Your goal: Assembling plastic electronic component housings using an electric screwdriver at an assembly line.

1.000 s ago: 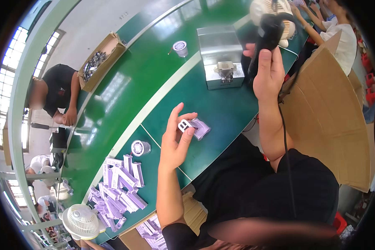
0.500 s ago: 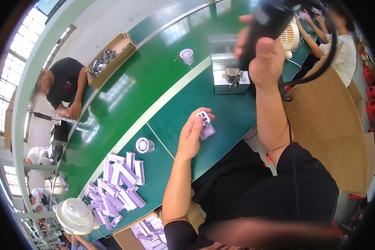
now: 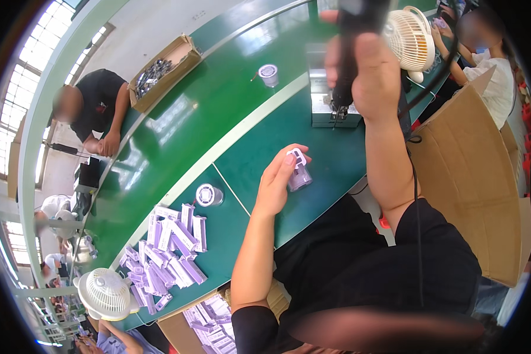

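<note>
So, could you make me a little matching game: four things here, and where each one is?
1. Black tool
2. Single purple part
3. Pile of purple pieces
4. Small metal bits

A. On the table, left of the left forearm
B. In the right hand
C. In a cardboard box
D. In the left hand

Pairs: 1-B, 2-D, 3-A, 4-C

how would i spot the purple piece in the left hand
On the green table, go from the heap of purple pieces up and right to the left hand. The purple piece in its grip shows a white frame with dark openings; unlike the heaped ones, it is held.
</note>
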The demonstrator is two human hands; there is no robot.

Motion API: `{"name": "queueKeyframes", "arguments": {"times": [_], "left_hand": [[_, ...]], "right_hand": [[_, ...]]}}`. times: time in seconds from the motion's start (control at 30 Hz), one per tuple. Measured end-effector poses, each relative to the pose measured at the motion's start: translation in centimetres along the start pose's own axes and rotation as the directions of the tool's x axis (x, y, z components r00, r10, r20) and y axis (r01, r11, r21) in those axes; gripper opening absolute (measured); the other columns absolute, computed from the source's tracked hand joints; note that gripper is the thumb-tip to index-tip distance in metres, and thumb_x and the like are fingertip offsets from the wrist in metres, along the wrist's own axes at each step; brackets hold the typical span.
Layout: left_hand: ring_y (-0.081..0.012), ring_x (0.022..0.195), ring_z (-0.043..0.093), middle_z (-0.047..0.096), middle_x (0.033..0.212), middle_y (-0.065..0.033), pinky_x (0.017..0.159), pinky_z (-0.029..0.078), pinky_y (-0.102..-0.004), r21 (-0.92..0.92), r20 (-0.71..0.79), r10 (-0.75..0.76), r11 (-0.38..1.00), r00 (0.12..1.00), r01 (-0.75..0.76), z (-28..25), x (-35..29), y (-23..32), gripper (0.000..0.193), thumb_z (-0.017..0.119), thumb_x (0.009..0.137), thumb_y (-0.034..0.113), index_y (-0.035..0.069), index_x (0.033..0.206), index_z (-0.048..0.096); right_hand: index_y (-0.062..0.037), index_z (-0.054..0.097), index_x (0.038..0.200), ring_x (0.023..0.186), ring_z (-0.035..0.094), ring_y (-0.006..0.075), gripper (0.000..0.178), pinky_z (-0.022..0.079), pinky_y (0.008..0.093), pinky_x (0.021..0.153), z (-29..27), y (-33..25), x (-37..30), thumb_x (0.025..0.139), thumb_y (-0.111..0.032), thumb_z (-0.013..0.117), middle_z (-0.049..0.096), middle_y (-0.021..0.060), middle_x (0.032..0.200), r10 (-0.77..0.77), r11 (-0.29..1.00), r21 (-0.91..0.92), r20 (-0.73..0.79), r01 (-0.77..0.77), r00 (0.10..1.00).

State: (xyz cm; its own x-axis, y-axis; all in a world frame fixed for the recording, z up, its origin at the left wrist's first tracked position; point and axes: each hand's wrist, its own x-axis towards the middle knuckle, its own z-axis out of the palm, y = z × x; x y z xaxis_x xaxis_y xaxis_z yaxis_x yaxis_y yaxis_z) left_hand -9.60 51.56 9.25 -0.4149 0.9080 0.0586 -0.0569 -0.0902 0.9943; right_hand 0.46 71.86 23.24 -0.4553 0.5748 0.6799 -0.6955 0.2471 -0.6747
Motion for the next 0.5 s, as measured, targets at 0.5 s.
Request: {"name": "queueKeyframes", "arguments": {"times": [0.5], "left_hand": [[-0.0135, 0.109, 0.063, 0.070, 0.117, -0.0062, 0.095, 0.050, -0.0284, -0.068, 0.011, -0.050, 0.996, 0.999, 0.051, 0.1, -0.1, 0.1, 0.045, 0.052, 0.111, 0.040, 0.003, 0.135, 0.064]], "right_hand": [[0.0096, 0.055, 0.133, 0.053, 0.056, 0.0122, 0.107, 0.045, 0.0227, 0.050, 7.9, -8.1, 0.5, 0.090, -0.088, 0.041, 0.063, 0.0078, 0.071, 0.228, 0.974, 0.020, -0.042, -0.227, 0.973]]}}
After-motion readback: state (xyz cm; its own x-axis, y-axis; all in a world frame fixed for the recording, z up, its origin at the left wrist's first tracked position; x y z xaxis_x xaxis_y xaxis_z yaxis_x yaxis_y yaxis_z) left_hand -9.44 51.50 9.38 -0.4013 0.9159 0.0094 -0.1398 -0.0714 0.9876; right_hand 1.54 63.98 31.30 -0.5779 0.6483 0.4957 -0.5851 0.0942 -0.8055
